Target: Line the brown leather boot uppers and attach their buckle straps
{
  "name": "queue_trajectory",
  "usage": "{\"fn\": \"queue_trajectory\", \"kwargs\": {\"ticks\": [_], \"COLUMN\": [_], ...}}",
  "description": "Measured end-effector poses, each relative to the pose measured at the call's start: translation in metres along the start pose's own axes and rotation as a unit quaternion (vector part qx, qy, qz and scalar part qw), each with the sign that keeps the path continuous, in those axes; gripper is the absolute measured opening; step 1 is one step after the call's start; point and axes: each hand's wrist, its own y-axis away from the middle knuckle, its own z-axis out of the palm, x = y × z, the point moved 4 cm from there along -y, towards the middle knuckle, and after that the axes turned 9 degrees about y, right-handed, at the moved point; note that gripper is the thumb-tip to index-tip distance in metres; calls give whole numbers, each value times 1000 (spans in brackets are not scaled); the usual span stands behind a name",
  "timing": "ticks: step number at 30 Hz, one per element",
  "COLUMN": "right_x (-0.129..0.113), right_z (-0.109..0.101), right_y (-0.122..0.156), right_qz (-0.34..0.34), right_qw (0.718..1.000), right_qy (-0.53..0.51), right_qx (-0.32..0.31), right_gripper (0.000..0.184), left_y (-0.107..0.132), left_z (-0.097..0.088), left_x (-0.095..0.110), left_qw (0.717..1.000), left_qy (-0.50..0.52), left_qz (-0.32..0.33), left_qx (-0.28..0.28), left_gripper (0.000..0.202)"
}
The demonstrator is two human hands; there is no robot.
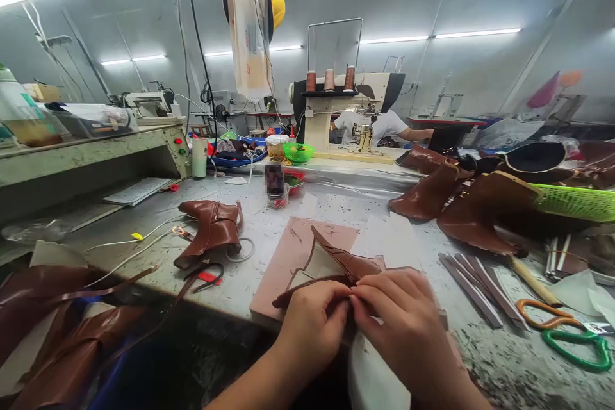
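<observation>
Hands: left hand (314, 323) and right hand (408, 323) are basically fingertip to fingertip, both pinched on the near edge of the brown leather piece (358, 262); can't tell if there's something tiny between the fingers, they cover it.
Near left: a heap of brown leather parts (96, 346), hanging around the edge of the tabletop (257, 202).
Left shoe: one brown leather upper (211, 230) lying on its side, with a black ringed handle (211, 275) just beside it.
Middle board: pinkish slab (273, 256) on the tabletop, and the piece being worked sits over it, light lining showing on its left side.
Far middle: big sewing machine (314, 112), three thread spools up top, co-worker in white (391, 125) behind it.
Far right: pile of brown boots (485, 211) crowding a lime green basket (574, 202).
Near right: loose leather strips (473, 285), a wooden handle (535, 278), then orange (548, 314) and green looped handles (576, 349).
</observation>
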Motion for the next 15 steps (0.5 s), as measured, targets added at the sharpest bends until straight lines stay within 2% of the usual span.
{"fn": "queue_trajectory", "kwargs": {"ticks": [2, 4, 5, 7, 8, 9, 11, 12, 13, 14, 15], "right_x": [-8, -10, -7, 8, 18, 28, 46, 54, 62, 70, 78], "right_z": [2, 4, 5, 7, 7, 8, 6, 3, -2, -8, -14], "right_y": [1, 4, 6, 11, 15, 20, 35, 45, 56, 70, 85], "right_qz": [-16, -10, 12, 113, 184, 254, 363, 397, 426, 458, 487], "right_qw": [999, 999, 999, 984, 957, 910, 788, 737, 705, 692, 690], "right_qy": [35, 29, -1, -130, -224, -328, -498, -547, -566, -556, -531], "right_qx": [6, 24, 33, 34, 28, 16, -7, -17, -26, -48, -65], "right_gripper": [18, 17, 16, 14, 13, 13, 16, 17, 19, 21, 24], "left_y": [-1, -1, -2, -2, -2, -2, -3, -3, -4, -5, -7], "left_z": [2, 3, 3, 2, 1, -1, -6, -9, -11, -12, -12], "left_x": [-5, -11, -14, -24, -29, -35, -44, -48, -51, -53, -55], "left_qw": [1000, 996, 990, 966, 950, 934, 911, 905, 902, 899, 896], "left_qy": [10, 66, 108, 206, 250, 285, 323, 331, 338, 345, 353], "left_qz": [-25, -68, -92, -154, -186, -214, -253, -263, -266, -267, -268], "left_qx": [-4, -3, 0, 2, 6, 13, 33, 40, 43, 41, 37], "left_gripper": [19, 15, 13, 11, 12, 15, 21, 22, 22, 22, 22]}}
